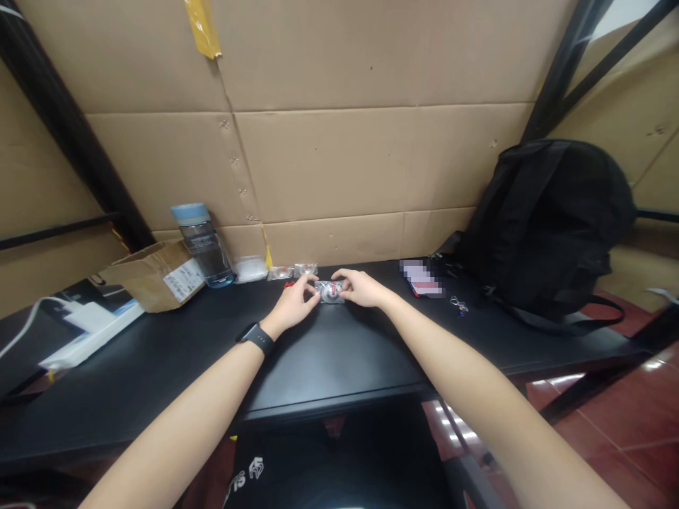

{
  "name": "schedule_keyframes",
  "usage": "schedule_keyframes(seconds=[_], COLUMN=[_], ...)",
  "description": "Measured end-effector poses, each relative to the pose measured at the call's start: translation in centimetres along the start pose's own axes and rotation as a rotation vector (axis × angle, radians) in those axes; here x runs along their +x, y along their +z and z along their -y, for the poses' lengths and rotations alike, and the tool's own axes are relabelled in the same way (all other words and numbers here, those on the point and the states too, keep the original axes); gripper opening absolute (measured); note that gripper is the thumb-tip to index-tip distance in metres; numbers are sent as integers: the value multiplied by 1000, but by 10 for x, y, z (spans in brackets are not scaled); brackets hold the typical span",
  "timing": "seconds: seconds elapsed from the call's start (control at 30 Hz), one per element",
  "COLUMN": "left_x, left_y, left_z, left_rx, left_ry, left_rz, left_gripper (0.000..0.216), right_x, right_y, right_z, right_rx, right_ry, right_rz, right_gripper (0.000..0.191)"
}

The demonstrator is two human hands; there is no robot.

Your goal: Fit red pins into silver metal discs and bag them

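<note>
A small clear plastic packet point(329, 292) with a round pale item and a red mark inside lies at the middle of the black table. My left hand point(295, 302) pinches its left end between thumb and fingers. At the right end, my right hand point(363, 288) grips it the same way. Just behind my left fingers, a small red thing point(289, 285) shows in part. Two similar clear packets, one packet point(281, 273) and another packet point(306, 269), lie further back near the cardboard wall.
On the left stand a blue-lidded bottle point(204, 244), an open cardboard box point(159, 276) and a white power strip point(95, 332). A white plastic bundle point(251, 268) lies beside the bottle. To the right are a phone-like object point(421, 278), keys point(459, 305) and a black backpack point(552, 226).
</note>
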State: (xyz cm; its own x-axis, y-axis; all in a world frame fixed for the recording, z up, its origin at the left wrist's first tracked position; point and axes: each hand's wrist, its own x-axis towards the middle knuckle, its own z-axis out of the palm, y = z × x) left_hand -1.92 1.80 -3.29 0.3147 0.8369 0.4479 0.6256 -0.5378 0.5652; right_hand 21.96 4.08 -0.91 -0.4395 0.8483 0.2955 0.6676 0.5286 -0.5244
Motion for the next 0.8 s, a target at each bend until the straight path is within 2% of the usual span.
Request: schedule_keyframes(seconds=[0.1,0.23,0.37,0.53,0.67,0.8], left_x=[0,2,5,6,4,4], left_y=[1,3,1,-4,-6,-6], left_z=[2,11,17,13,7,5], left_rx=[-26,-185,-249,-315,-344,-351], left_ry=[-10,-92,-100,-116,-104,-88], left_rz=[14,39,-5,-34,-54,-59], left_gripper=[40,41,41,43,42,41], right_x=[1,4,7,7,6,5], right_y=[1,3,5,5,5,2], right_z=[-2,-6,-9,-6,-1,5], right_rx=[59,156,289,442,446,399], right_ry=[-2,-3,-20,-8,13,-30], right_rz=[0,19,19,-6,-72,-109], right_gripper=[47,45,46,46,45,37])
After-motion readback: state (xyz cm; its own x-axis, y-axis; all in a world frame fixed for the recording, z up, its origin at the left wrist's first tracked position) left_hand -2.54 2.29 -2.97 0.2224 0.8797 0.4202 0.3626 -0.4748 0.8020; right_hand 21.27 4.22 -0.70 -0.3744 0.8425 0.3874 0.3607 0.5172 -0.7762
